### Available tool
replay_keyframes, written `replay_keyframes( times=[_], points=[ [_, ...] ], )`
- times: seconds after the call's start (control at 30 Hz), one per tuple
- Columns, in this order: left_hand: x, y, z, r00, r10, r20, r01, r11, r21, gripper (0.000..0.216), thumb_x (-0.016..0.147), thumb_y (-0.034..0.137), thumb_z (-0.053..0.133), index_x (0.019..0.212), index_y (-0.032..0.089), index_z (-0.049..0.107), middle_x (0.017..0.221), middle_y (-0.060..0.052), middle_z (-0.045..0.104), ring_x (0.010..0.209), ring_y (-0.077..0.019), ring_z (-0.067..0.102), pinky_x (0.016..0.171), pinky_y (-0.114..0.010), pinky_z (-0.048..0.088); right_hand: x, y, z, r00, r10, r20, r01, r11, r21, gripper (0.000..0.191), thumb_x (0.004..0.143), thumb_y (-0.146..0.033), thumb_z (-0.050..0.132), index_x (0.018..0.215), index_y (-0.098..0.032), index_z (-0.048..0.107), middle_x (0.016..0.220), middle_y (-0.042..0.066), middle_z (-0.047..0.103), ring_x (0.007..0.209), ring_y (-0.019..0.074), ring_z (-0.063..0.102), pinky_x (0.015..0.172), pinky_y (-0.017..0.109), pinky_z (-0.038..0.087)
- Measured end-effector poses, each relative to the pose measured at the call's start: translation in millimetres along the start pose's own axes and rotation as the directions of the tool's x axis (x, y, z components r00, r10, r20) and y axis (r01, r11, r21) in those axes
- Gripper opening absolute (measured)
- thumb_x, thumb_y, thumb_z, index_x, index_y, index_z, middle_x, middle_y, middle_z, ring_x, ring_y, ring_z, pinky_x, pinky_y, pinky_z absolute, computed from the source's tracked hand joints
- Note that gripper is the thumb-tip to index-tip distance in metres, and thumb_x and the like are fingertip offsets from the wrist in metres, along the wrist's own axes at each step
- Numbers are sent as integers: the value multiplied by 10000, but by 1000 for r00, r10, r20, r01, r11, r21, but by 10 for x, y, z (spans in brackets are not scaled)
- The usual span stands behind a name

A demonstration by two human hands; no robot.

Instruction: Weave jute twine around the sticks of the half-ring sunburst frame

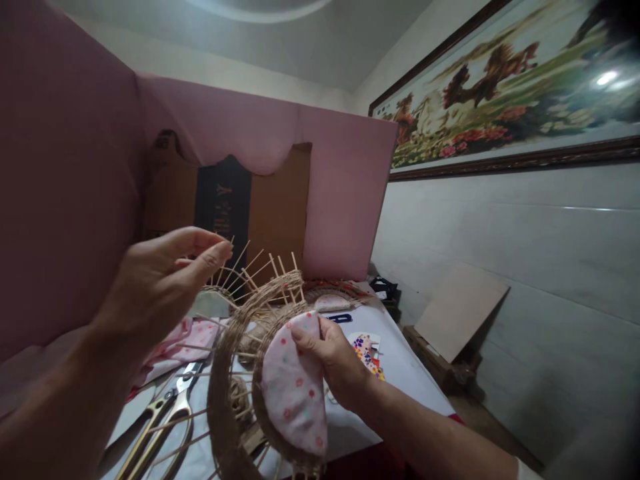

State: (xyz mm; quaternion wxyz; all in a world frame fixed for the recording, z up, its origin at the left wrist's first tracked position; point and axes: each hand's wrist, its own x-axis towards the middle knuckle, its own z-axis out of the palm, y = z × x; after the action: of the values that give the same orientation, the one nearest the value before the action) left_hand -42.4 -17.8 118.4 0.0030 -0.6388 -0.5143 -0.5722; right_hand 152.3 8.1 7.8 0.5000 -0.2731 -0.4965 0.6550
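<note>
A half-round frame of thin sticks with bands of brown twine woven across them stands tilted in front of me. At its centre is a half-disc covered in white cloth with small red dots. My right hand grips this half-disc at its upper edge, thumb on the cloth face. My left hand is raised by the upper left stick tips, thumb and forefinger pinched together; what lies between them, if anything, is too fine to make out. Behind the frame, partly hidden by the sticks, sits a ball of twine.
Large scissors with gold handles lie on the table at left, near pink dotted cloth. Further back are another woven stick piece, a dark blue cutter and a colourful patterned piece. Pink panels and cardboard rise behind.
</note>
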Motion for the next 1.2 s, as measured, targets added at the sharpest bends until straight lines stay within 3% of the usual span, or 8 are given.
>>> replay_keyframes(
  times=[0.1, 0.23, 0.4, 0.6, 0.73, 0.83, 1.0, 1.2],
  points=[
    [1, 31, -44, 991, -56, -118, 39, 990, -138, 238, 792, 443, 566, 697, 241, 648, 574, 83, 602, 554, -105, 541, 527, -271, 363, -22, -48, -47, 1000, -22, 14, 21, 999, 36, 353, 629, -390, 781, 776, -153, 564, 688, -2, 588, 607, 106, 528, 596, 228, 416],
    [51, -49, 12, 991, -110, -76, 83, 952, -294, 217, 843, 350, 523, 698, 215, 612, 564, 75, 544, 554, -95, 485, 552, -311, 347, -60, -136, -59, 999, -31, 32, 28, 996, 83, 333, 643, -388, 774, 762, -161, 561, 660, -18, 576, 573, 90, 515, 566, 208, 408],
    [84, -197, 178, 939, -296, 175, 343, 781, -521, 120, 720, 147, 606, 817, 199, 655, 689, 65, 676, 628, -83, 558, 584, -208, 426, -62, -174, -45, 996, -20, 91, 7, 989, 145, 315, 660, -381, 764, 743, -170, 545, 624, -29, 572, 518, 79, 511, 520, 192, 402],
    [-30, -201, 500, 778, -175, 604, 606, 463, -647, 357, 669, 178, 722, 1023, 174, 671, 1083, -90, 688, 786, -159, 660, 638, -221, 516, -72, -128, -2, 990, 49, 133, -76, 975, 207, 298, 676, -350, 755, 750, -152, 545, 618, -22, 575, 505, 68, 513, 503, 176, 408],
    [-81, -200, 614, 747, -113, 655, 654, 308, -691, 413, 655, 106, 719, 1057, 181, 664, 1127, -109, 674, 601, -86, 632, 486, -157, 471, -101, -120, 26, 982, 85, 167, -121, 969, 216, 297, 678, -347, 751, 741, -147, 541, 600, -21, 568, 493, 65, 509, 493, 171, 409],
    [-75, -260, 644, 741, -79, 667, 655, 308, -691, 380, 649, 145, 738, 1025, 155, 679, 964, -115, 722, 532, -89, 612, 460, -171, 463, -110, -122, 36, 978, 106, 178, -144, 966, 216, 307, 672, -350, 756, 744, -143, 541, 602, -21, 565, 491, 64, 510, 485, 169, 411],
    [-42, -335, 676, 752, -77, 655, 615, 439, -655, 309, 562, 198, 809, 848, 109, 729, 723, -90, 719, 600, -165, 647, 563, -264, 518, -110, -102, 39, 972, 124, 199, -165, 965, 203, 312, 664, -341, 763, 736, -142, 534, 603, -24, 563, 494, 63, 511, 481, 167, 412],
    [-112, -316, 719, 842, -218, 494, 525, 548, -651, 290, 555, 253, 815, 806, 128, 740, 653, -52, 698, 543, -127, 608, 513, -227, 484, -114, -81, 32, 978, 104, 181, -134, 978, 162, 314, 677, -346, 757, 761, -147, 530, 624, -23, 566, 512, 62, 513, 505, 170, 412]
  ],
)
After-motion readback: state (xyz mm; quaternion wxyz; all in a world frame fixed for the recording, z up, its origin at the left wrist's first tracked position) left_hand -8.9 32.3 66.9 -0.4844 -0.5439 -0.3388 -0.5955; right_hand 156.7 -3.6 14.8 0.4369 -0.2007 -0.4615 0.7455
